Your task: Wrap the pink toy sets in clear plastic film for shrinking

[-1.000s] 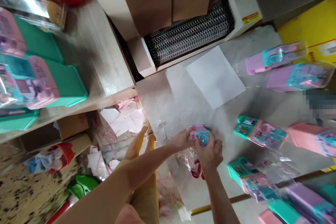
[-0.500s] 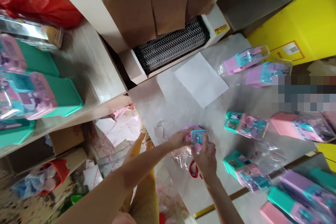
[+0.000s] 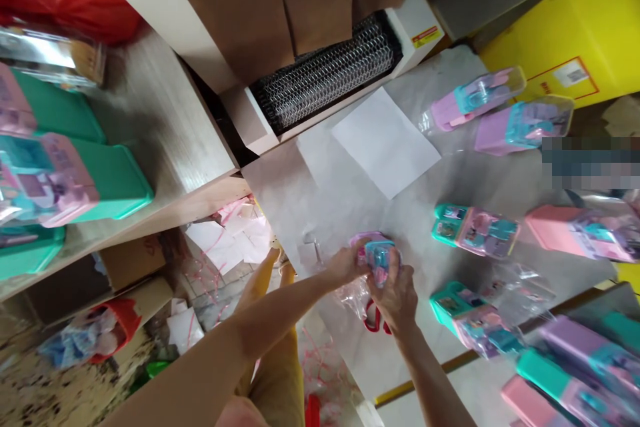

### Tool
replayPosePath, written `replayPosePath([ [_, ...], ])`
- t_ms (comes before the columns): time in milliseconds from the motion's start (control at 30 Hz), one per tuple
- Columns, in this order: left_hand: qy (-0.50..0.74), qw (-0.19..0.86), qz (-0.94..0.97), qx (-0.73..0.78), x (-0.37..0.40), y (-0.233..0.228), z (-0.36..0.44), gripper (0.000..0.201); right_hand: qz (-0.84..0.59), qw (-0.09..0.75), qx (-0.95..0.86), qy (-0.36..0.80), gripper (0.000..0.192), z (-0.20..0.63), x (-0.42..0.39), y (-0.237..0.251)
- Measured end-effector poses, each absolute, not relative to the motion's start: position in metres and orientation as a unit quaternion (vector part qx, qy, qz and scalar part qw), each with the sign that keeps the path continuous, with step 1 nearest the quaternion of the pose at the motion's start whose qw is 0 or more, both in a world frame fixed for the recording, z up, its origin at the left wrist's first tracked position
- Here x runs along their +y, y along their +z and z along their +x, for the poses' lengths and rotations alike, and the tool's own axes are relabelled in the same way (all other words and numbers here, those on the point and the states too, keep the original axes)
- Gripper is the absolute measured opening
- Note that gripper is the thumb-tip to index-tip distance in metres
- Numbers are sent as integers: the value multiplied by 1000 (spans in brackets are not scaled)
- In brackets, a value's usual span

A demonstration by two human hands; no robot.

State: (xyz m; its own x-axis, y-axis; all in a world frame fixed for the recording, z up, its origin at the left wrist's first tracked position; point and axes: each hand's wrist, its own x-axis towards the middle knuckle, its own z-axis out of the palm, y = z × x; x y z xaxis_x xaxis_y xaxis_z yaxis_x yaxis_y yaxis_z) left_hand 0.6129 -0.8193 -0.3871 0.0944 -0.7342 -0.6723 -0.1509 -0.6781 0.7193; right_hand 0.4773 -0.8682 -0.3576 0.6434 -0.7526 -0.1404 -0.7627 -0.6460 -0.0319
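A big machine (image 3: 280, 33) with a wire belt (image 3: 325, 77) is seen at the top, with brown flaps hung over its mouth. In front of it a grey worktop (image 3: 350, 200) is spread out, and a white sheet of paper (image 3: 385, 143) is laid on it. A yellow box (image 3: 565, 47) is stood at the far right. On the left a wooden shelf (image 3: 165, 133) is loaded with green toy boxes (image 3: 75, 177). Many wrapped toys are scattered over the right of the worktop: a purple one (image 3: 473, 99), a teal and pink one (image 3: 475, 230) and a pink one (image 3: 580, 232).

Near the front edge of the worktop, a small pink and blue toy (image 3: 375, 255) is held between both hands. The left hand (image 3: 345, 263) is closed on its left side, and the right hand (image 3: 397, 293) is wrapped over its near side, so each grip is clamped on the toy. A clear plastic bag (image 3: 353, 293) is hung just under the hands. Red scissor handles (image 3: 373, 320) are seen on the worktop below the right hand.
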Motion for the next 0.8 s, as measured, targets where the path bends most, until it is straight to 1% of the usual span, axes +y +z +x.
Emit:
replayPosePath([
  [200, -580, 214, 708, -341, -820, -387, 611, 65, -890, 73, 447, 61, 64, 479, -869, -356],
  [333, -588, 222, 656, -419, -820, -402, 628, 69, -868, 83, 484, 77, 65, 487, -867, -353],
  [400, -587, 209, 621, -475, -819, -409, 638, 75, -853, 91, 508, 84, 66, 493, -864, -351],
  [467, -578, 171, 611, -513, -818, -412, 642, 87, -840, 98, 525, 95, 67, 499, -862, -348],
  [567, -571, 112, 628, -517, -817, -413, 632, 106, -830, 80, 540, 114, 67, 505, -858, -346],
  [667, -570, 112, 655, -483, -817, -412, 616, 111, -835, 73, 536, 98, 64, 507, -859, -347],
  [733, -570, 124, 666, -464, -819, -410, 610, 111, -829, 101, 544, 83, 64, 507, -862, -347],
  [800, -577, 127, 666, -455, -820, -408, 610, 113, -798, 152, 576, 95, 69, 507, -869, -345],
])
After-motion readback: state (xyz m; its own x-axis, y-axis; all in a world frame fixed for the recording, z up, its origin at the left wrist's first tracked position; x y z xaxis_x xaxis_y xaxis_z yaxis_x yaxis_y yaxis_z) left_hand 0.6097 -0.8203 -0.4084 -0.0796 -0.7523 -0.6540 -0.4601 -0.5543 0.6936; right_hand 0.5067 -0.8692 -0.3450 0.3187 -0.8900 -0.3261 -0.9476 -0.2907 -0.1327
